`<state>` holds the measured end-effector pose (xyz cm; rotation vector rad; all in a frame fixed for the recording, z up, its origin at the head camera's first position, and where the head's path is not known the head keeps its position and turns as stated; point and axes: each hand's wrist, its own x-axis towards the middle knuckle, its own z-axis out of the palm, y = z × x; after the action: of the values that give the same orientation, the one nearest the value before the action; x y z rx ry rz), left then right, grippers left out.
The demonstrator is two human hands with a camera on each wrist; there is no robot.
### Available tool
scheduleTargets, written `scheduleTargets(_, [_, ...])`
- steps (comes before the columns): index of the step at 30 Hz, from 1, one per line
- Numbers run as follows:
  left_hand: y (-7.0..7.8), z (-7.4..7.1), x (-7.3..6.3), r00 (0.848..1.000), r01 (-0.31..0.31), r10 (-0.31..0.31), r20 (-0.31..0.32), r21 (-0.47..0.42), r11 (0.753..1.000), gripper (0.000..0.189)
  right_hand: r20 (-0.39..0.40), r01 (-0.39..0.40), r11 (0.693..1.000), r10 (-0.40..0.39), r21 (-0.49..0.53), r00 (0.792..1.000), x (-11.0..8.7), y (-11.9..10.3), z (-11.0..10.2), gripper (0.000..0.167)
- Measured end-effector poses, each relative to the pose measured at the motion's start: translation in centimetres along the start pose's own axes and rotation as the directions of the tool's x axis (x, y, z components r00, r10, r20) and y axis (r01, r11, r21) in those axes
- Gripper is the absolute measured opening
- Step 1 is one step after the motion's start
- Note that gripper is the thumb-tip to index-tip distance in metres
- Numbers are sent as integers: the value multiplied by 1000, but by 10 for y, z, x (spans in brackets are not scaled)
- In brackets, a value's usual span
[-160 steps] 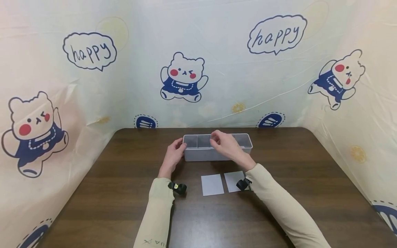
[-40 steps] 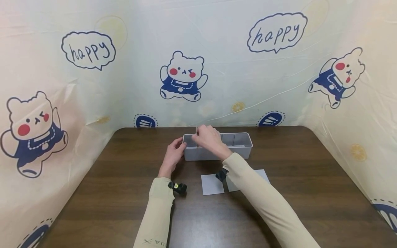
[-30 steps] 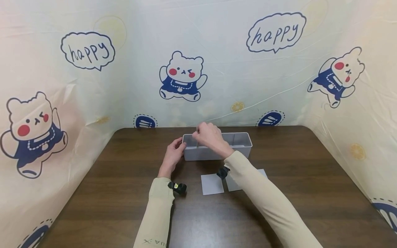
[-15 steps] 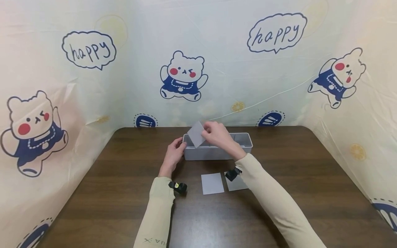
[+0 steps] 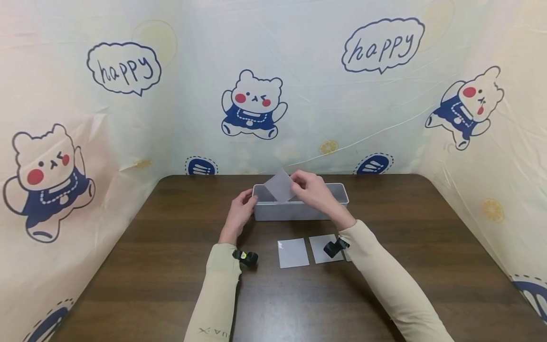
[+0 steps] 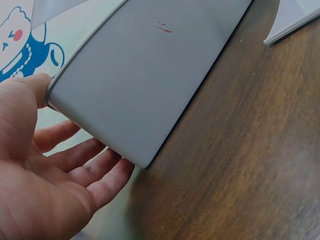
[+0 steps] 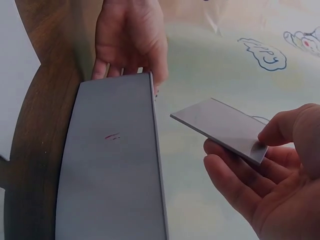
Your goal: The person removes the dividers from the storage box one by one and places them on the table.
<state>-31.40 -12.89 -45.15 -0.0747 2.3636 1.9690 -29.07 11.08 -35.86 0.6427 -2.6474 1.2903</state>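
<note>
A long grey open-topped storage box (image 5: 295, 212) stands toward the back of the table. My left hand (image 5: 239, 213) holds its left end; in the left wrist view the thumb lies at the rim and the fingers (image 6: 107, 182) touch the end wall. Above the box, a thin grey square divider panel (image 5: 279, 185) hangs tilted. My right hand (image 5: 314, 192) pinches its right corner; the right wrist view shows the thumb on one face of the panel (image 7: 220, 127) and fingers under it. That hand hides part of the box's inside.
Two similar pale square panels (image 5: 293, 253) lie side by side on the wooden table (image 5: 171, 285) in front of the box. An edge of another pale piece (image 5: 348, 257) shows beside the right sleeve. Printed curtain (image 5: 307, 85) encloses the back and sides.
The right hand has drawn the divider panel up out of the box's left part, turned its face toward me and moved it a little right. The left hand has stayed on the box.
</note>
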Motion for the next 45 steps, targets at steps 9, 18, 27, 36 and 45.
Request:
scheduleTargets(9, [-2, 0, 1, 1000, 10, -10, -4, 9, 1000, 50, 3, -24, 998, 24, 64, 1000, -17, 6, -13, 19])
scheduleTargets(18, [1, 0, -1, 1000, 19, -19, 6, 5, 1000, 50, -8, -12, 1000, 12, 29, 1000, -33, 12, -24, 22])
scheduleTargets(27, [2, 0, -2, 1000, 9, -9, 6, 8, 1000, 51, -2, 1, 1000, -1, -10, 1000, -51, 16, -35, 26])
scheduleTargets(36, [3, -1, 0, 1000, 8, -9, 8, 11, 1000, 50, -33, -11, 995, 7, -104, 999, -64, 26, -44, 23])
scheduleTargets(45, [-1, 0, 0, 1000, 20, -20, 1, 10, 1000, 50, -15, -60, 990, 59, -126, 998, -73, 37, -52, 22])
